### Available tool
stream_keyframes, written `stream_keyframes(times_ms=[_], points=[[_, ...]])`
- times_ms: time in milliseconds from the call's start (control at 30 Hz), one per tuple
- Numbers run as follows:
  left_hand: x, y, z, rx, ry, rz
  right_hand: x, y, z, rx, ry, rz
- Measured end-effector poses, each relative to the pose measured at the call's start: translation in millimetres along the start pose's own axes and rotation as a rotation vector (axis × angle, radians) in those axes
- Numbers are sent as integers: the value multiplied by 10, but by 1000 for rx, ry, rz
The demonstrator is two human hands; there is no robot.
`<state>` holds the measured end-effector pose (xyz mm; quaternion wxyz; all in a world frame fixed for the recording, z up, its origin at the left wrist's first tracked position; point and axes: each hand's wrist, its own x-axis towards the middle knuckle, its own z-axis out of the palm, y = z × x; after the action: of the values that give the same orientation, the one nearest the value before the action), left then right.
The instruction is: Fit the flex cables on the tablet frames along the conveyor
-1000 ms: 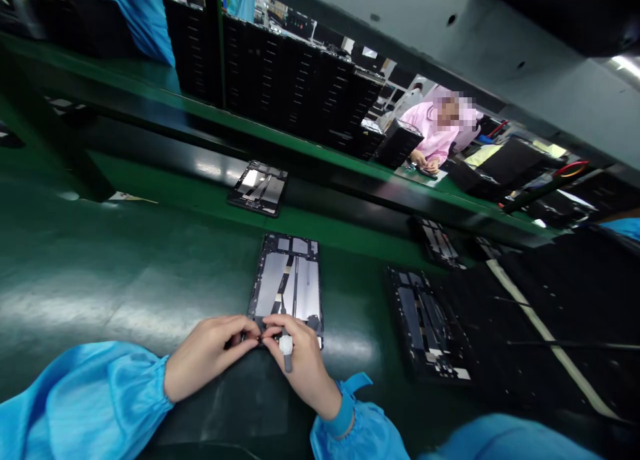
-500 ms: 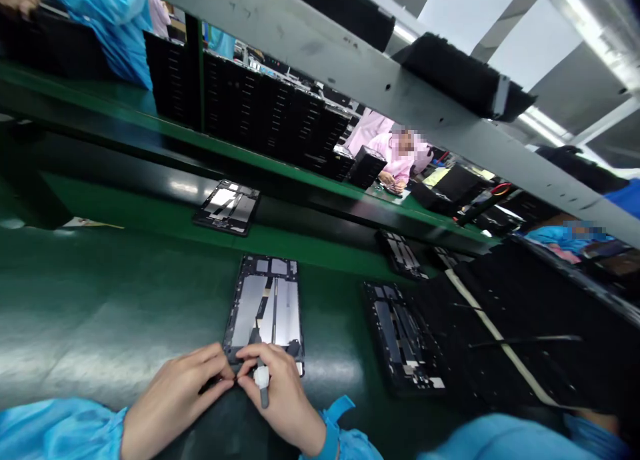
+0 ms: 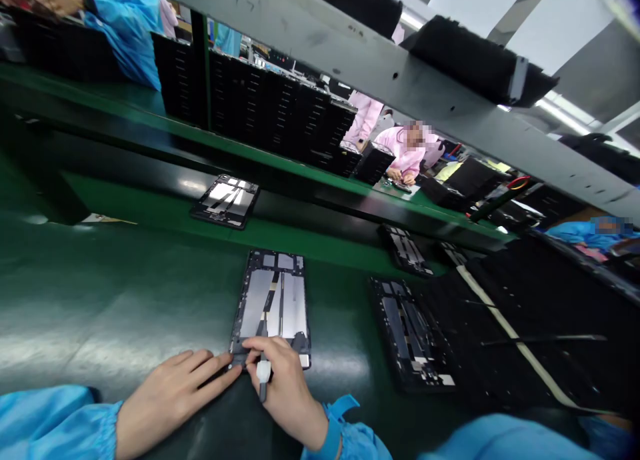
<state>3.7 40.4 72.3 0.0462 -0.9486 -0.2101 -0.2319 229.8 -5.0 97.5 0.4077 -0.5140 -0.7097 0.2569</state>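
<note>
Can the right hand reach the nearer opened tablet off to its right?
Probably yes: only green tabletop lies between the right hand and that opened tablet, though the hand holds a grey tool.

Tall black stacks stand on a green shelf.

Left hand, fingers extended, at near-left corner of opened tablet. Right hand over near edge, gripping white-wrapped grey tool.
</note>
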Motion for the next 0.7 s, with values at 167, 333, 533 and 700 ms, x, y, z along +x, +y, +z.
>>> stream_keyframes(times_ms=[167, 333, 533, 700], points=[[64, -4, -41, -59, 61, 18, 2, 18, -27, 95, 0, 51], [85, 43, -67, -8, -16, 31, -24, 29, -71, 131, -6, 51], [145, 113, -121, 16, -32, -25, -189, 24, -255, 390, 29, 197], [152, 114, -120, 2, -86, -16, -287, 0, -247, 398, -42, 373]])
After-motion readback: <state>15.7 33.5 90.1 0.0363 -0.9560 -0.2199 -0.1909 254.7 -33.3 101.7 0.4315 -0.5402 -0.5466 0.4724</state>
